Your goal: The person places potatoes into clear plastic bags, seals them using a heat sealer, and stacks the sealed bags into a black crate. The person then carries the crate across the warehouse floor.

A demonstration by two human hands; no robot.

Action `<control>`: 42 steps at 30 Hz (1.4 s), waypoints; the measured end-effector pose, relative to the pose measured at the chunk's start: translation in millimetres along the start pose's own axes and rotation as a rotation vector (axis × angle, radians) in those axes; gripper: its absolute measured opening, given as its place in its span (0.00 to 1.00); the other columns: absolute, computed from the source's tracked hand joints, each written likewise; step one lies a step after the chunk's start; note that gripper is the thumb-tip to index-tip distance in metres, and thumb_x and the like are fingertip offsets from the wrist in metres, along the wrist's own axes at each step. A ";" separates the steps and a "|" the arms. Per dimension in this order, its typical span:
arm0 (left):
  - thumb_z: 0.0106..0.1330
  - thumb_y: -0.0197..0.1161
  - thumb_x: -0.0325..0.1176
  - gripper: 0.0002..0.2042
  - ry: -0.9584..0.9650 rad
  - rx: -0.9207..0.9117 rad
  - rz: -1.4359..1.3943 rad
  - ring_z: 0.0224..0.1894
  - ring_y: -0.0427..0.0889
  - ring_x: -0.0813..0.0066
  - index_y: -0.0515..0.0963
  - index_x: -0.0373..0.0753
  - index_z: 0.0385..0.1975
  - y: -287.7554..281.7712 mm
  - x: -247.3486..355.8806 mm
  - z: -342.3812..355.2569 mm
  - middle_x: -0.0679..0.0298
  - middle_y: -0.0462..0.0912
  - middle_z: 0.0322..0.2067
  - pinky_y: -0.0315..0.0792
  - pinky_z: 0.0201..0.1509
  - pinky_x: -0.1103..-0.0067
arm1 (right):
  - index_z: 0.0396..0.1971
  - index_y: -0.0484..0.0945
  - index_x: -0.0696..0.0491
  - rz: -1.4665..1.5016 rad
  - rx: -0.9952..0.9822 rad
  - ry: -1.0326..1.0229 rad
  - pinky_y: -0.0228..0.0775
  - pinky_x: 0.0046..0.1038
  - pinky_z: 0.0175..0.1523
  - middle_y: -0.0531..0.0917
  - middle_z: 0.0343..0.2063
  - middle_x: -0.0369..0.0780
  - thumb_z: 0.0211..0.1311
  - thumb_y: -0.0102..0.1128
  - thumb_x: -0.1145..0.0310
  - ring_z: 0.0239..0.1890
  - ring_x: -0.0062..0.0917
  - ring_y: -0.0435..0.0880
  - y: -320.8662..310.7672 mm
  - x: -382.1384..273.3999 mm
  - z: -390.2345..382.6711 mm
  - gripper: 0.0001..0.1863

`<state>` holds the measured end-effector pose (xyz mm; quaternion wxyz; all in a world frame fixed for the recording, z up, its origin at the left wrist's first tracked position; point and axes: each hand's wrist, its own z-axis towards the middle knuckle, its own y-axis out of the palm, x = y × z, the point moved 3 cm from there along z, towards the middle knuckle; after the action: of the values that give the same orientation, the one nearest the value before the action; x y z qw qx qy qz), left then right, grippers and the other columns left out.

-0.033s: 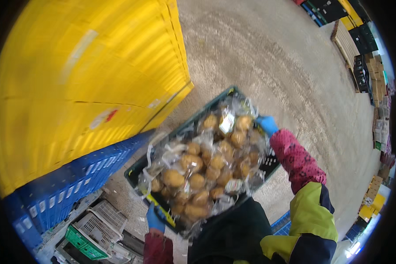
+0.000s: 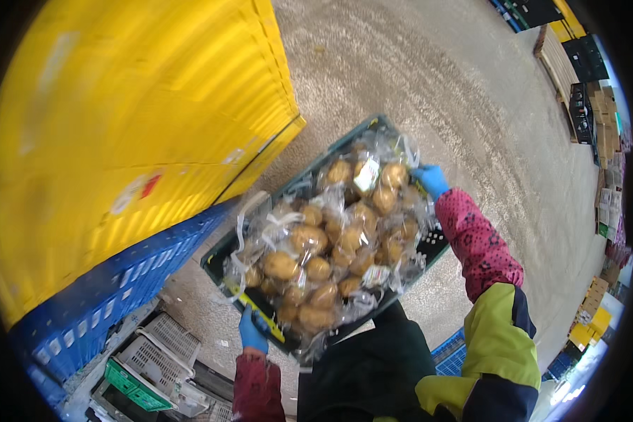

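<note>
My hands carry a dark green plastic crate [image 2: 435, 247] above the floor, tilted diagonally across my front. Clear plastic bags of potatoes [image 2: 308, 240] fill it, some with white labels and loosely tied tops. My left hand [image 2: 253, 330], in a blue glove, grips the near left end beside a yellow strip [image 2: 263, 320]. At the opposite end, my right hand [image 2: 430, 180], also blue-gloved, holds the rim; its fingertips are partly hidden by the crate and bags.
A tall stack of yellow crates [image 2: 155, 91] stands close on the left, above blue crates [image 2: 119, 295]. Grey and green crates [image 2: 137, 383] lie at lower left. A blue crate [image 2: 451, 354] is beside my legs. Pallets [image 2: 555, 60] and cardboard boxes [image 2: 603, 112] line the far right.
The crate and both my hands have shifted slightly up in the view. The yellow stack sits a little further left. My grip looks the same.
</note>
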<state>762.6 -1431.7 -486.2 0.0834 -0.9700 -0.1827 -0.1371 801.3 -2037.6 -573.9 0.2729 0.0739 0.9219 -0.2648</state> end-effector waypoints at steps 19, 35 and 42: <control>0.62 0.61 0.35 0.29 0.202 0.085 0.573 0.56 0.70 0.72 0.62 0.47 0.64 82.9 -57.7 85.3 0.64 0.70 0.56 0.66 0.56 0.72 | 0.31 0.79 0.53 -0.658 0.317 0.019 0.73 0.46 0.38 0.82 0.28 0.52 0.54 0.51 0.47 0.33 0.48 0.82 40.4 1.6 115.4 0.23; 0.65 0.52 0.43 0.20 0.054 0.086 1.019 0.55 0.75 0.59 0.76 0.43 0.53 -75.5 -116.8 -104.5 0.51 0.77 0.52 0.67 0.59 0.69 | 0.65 0.55 0.53 -0.629 0.199 -0.151 0.67 0.41 0.56 0.71 0.53 0.55 0.49 0.64 0.61 0.55 0.47 0.71 -1.3 89.9 20.0 0.43; 0.65 0.52 0.43 0.20 0.141 -0.060 0.831 0.54 0.75 0.59 0.76 0.43 0.53 2.6 -95.7 -79.0 0.51 0.77 0.51 0.67 0.59 0.69 | 0.34 0.83 0.56 -0.799 -0.578 0.337 0.76 0.33 0.42 0.86 0.30 0.42 0.60 0.54 0.50 0.31 0.30 0.85 -56.3 335.1 -102.1 0.22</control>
<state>659.2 -1482.5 -440.0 0.1157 -0.9514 0.2342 -0.1629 456.6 -2034.1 -657.8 0.0077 -0.3206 0.9448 -0.0675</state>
